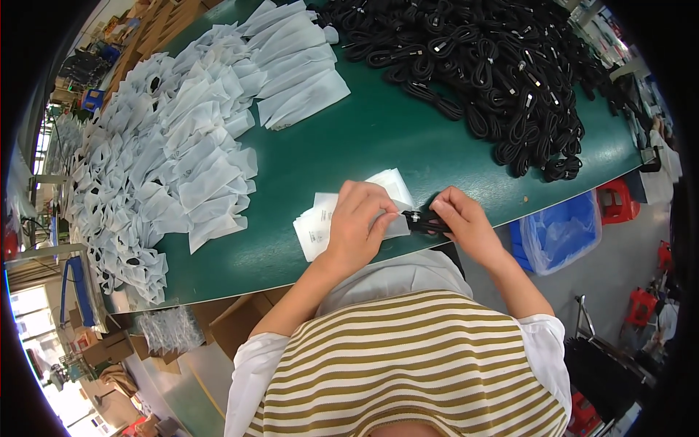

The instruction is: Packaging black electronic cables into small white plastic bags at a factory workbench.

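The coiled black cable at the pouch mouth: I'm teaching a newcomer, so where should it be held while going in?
Probably the trailing end of the coiled black cable, pinched from the right as the right hand does. The bundle lies flat, pointing left into the white pouch, whose mouth the left hand holds.

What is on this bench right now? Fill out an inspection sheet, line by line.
Surface: green table, largely covered on its left and far right.
Job's things: a coiled black cable and a white pouch, held together at the near edge; a small stack of flat white pouches under the left hand.
Clutter: a big spread of white pouches on the left.
Grippers: left hand grips the pouch; right hand pinches the cable at its mouth.
Cables: a large heap of coiled black cables at the far right.
Surroundings: blue lined bin, red stool, cardboard boxes below the table.
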Demonstrator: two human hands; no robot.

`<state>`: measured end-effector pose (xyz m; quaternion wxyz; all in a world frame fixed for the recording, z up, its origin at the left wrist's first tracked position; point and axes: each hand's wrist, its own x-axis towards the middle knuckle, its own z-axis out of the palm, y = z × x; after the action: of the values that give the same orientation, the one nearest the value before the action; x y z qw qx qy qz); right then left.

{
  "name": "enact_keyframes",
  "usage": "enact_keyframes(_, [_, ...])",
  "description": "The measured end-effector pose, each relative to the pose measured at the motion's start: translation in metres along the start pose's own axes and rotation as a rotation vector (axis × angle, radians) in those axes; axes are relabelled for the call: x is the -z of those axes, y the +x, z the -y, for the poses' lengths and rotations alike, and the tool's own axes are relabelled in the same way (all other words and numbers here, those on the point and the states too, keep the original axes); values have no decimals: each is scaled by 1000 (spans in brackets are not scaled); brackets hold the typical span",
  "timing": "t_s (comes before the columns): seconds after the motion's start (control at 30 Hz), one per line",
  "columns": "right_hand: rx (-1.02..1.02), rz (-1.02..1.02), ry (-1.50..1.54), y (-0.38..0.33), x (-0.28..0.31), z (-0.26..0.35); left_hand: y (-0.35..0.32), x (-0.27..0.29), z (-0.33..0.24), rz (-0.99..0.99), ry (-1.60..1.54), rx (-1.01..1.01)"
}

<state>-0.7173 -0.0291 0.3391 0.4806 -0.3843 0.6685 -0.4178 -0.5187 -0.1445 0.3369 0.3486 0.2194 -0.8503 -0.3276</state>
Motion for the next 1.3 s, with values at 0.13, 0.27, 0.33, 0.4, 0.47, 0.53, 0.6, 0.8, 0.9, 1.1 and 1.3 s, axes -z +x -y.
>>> enact_keyframes(0.13, [455,-29,-166,5,-17,11,5,10,-3,-19,10,80])
enact_keyframes(0.27, [656,-11,17,16,-46,29,13,27,-3,-102,-42,122])
enact_keyframes(0.33, [631,8,161,24,-44,31,12,41,20,-157,-217,192])
enact_keyframes(0.4, [909,-344,-433,56,-22,31,19,65,26,-274,-506,377])
enact_keyframes(0.47, [849,-589,-648,88,7,25,39,89,26,-354,-722,382])
enact_keyframes(0.53, [744,-726,-915,113,28,24,66,98,36,-352,-575,385])
enact_keyframes(0.6, [689,-657,-1023,127,38,22,82,102,42,-332,-292,390])
enact_keyframes(0.8, [688,-589,-1154,127,42,4,60,52,19,-73,236,118])
enact_keyframes(0.9, [527,-446,-661,101,34,3,17,21,5,114,164,36])
enact_keyframes(1.1, [268,-196,-193,28,12,14,-12,-9,5,147,229,31])
enact_keyframes(1.3, [554,-68,-398,-5,13,8,-14,-3,6,67,-131,380])
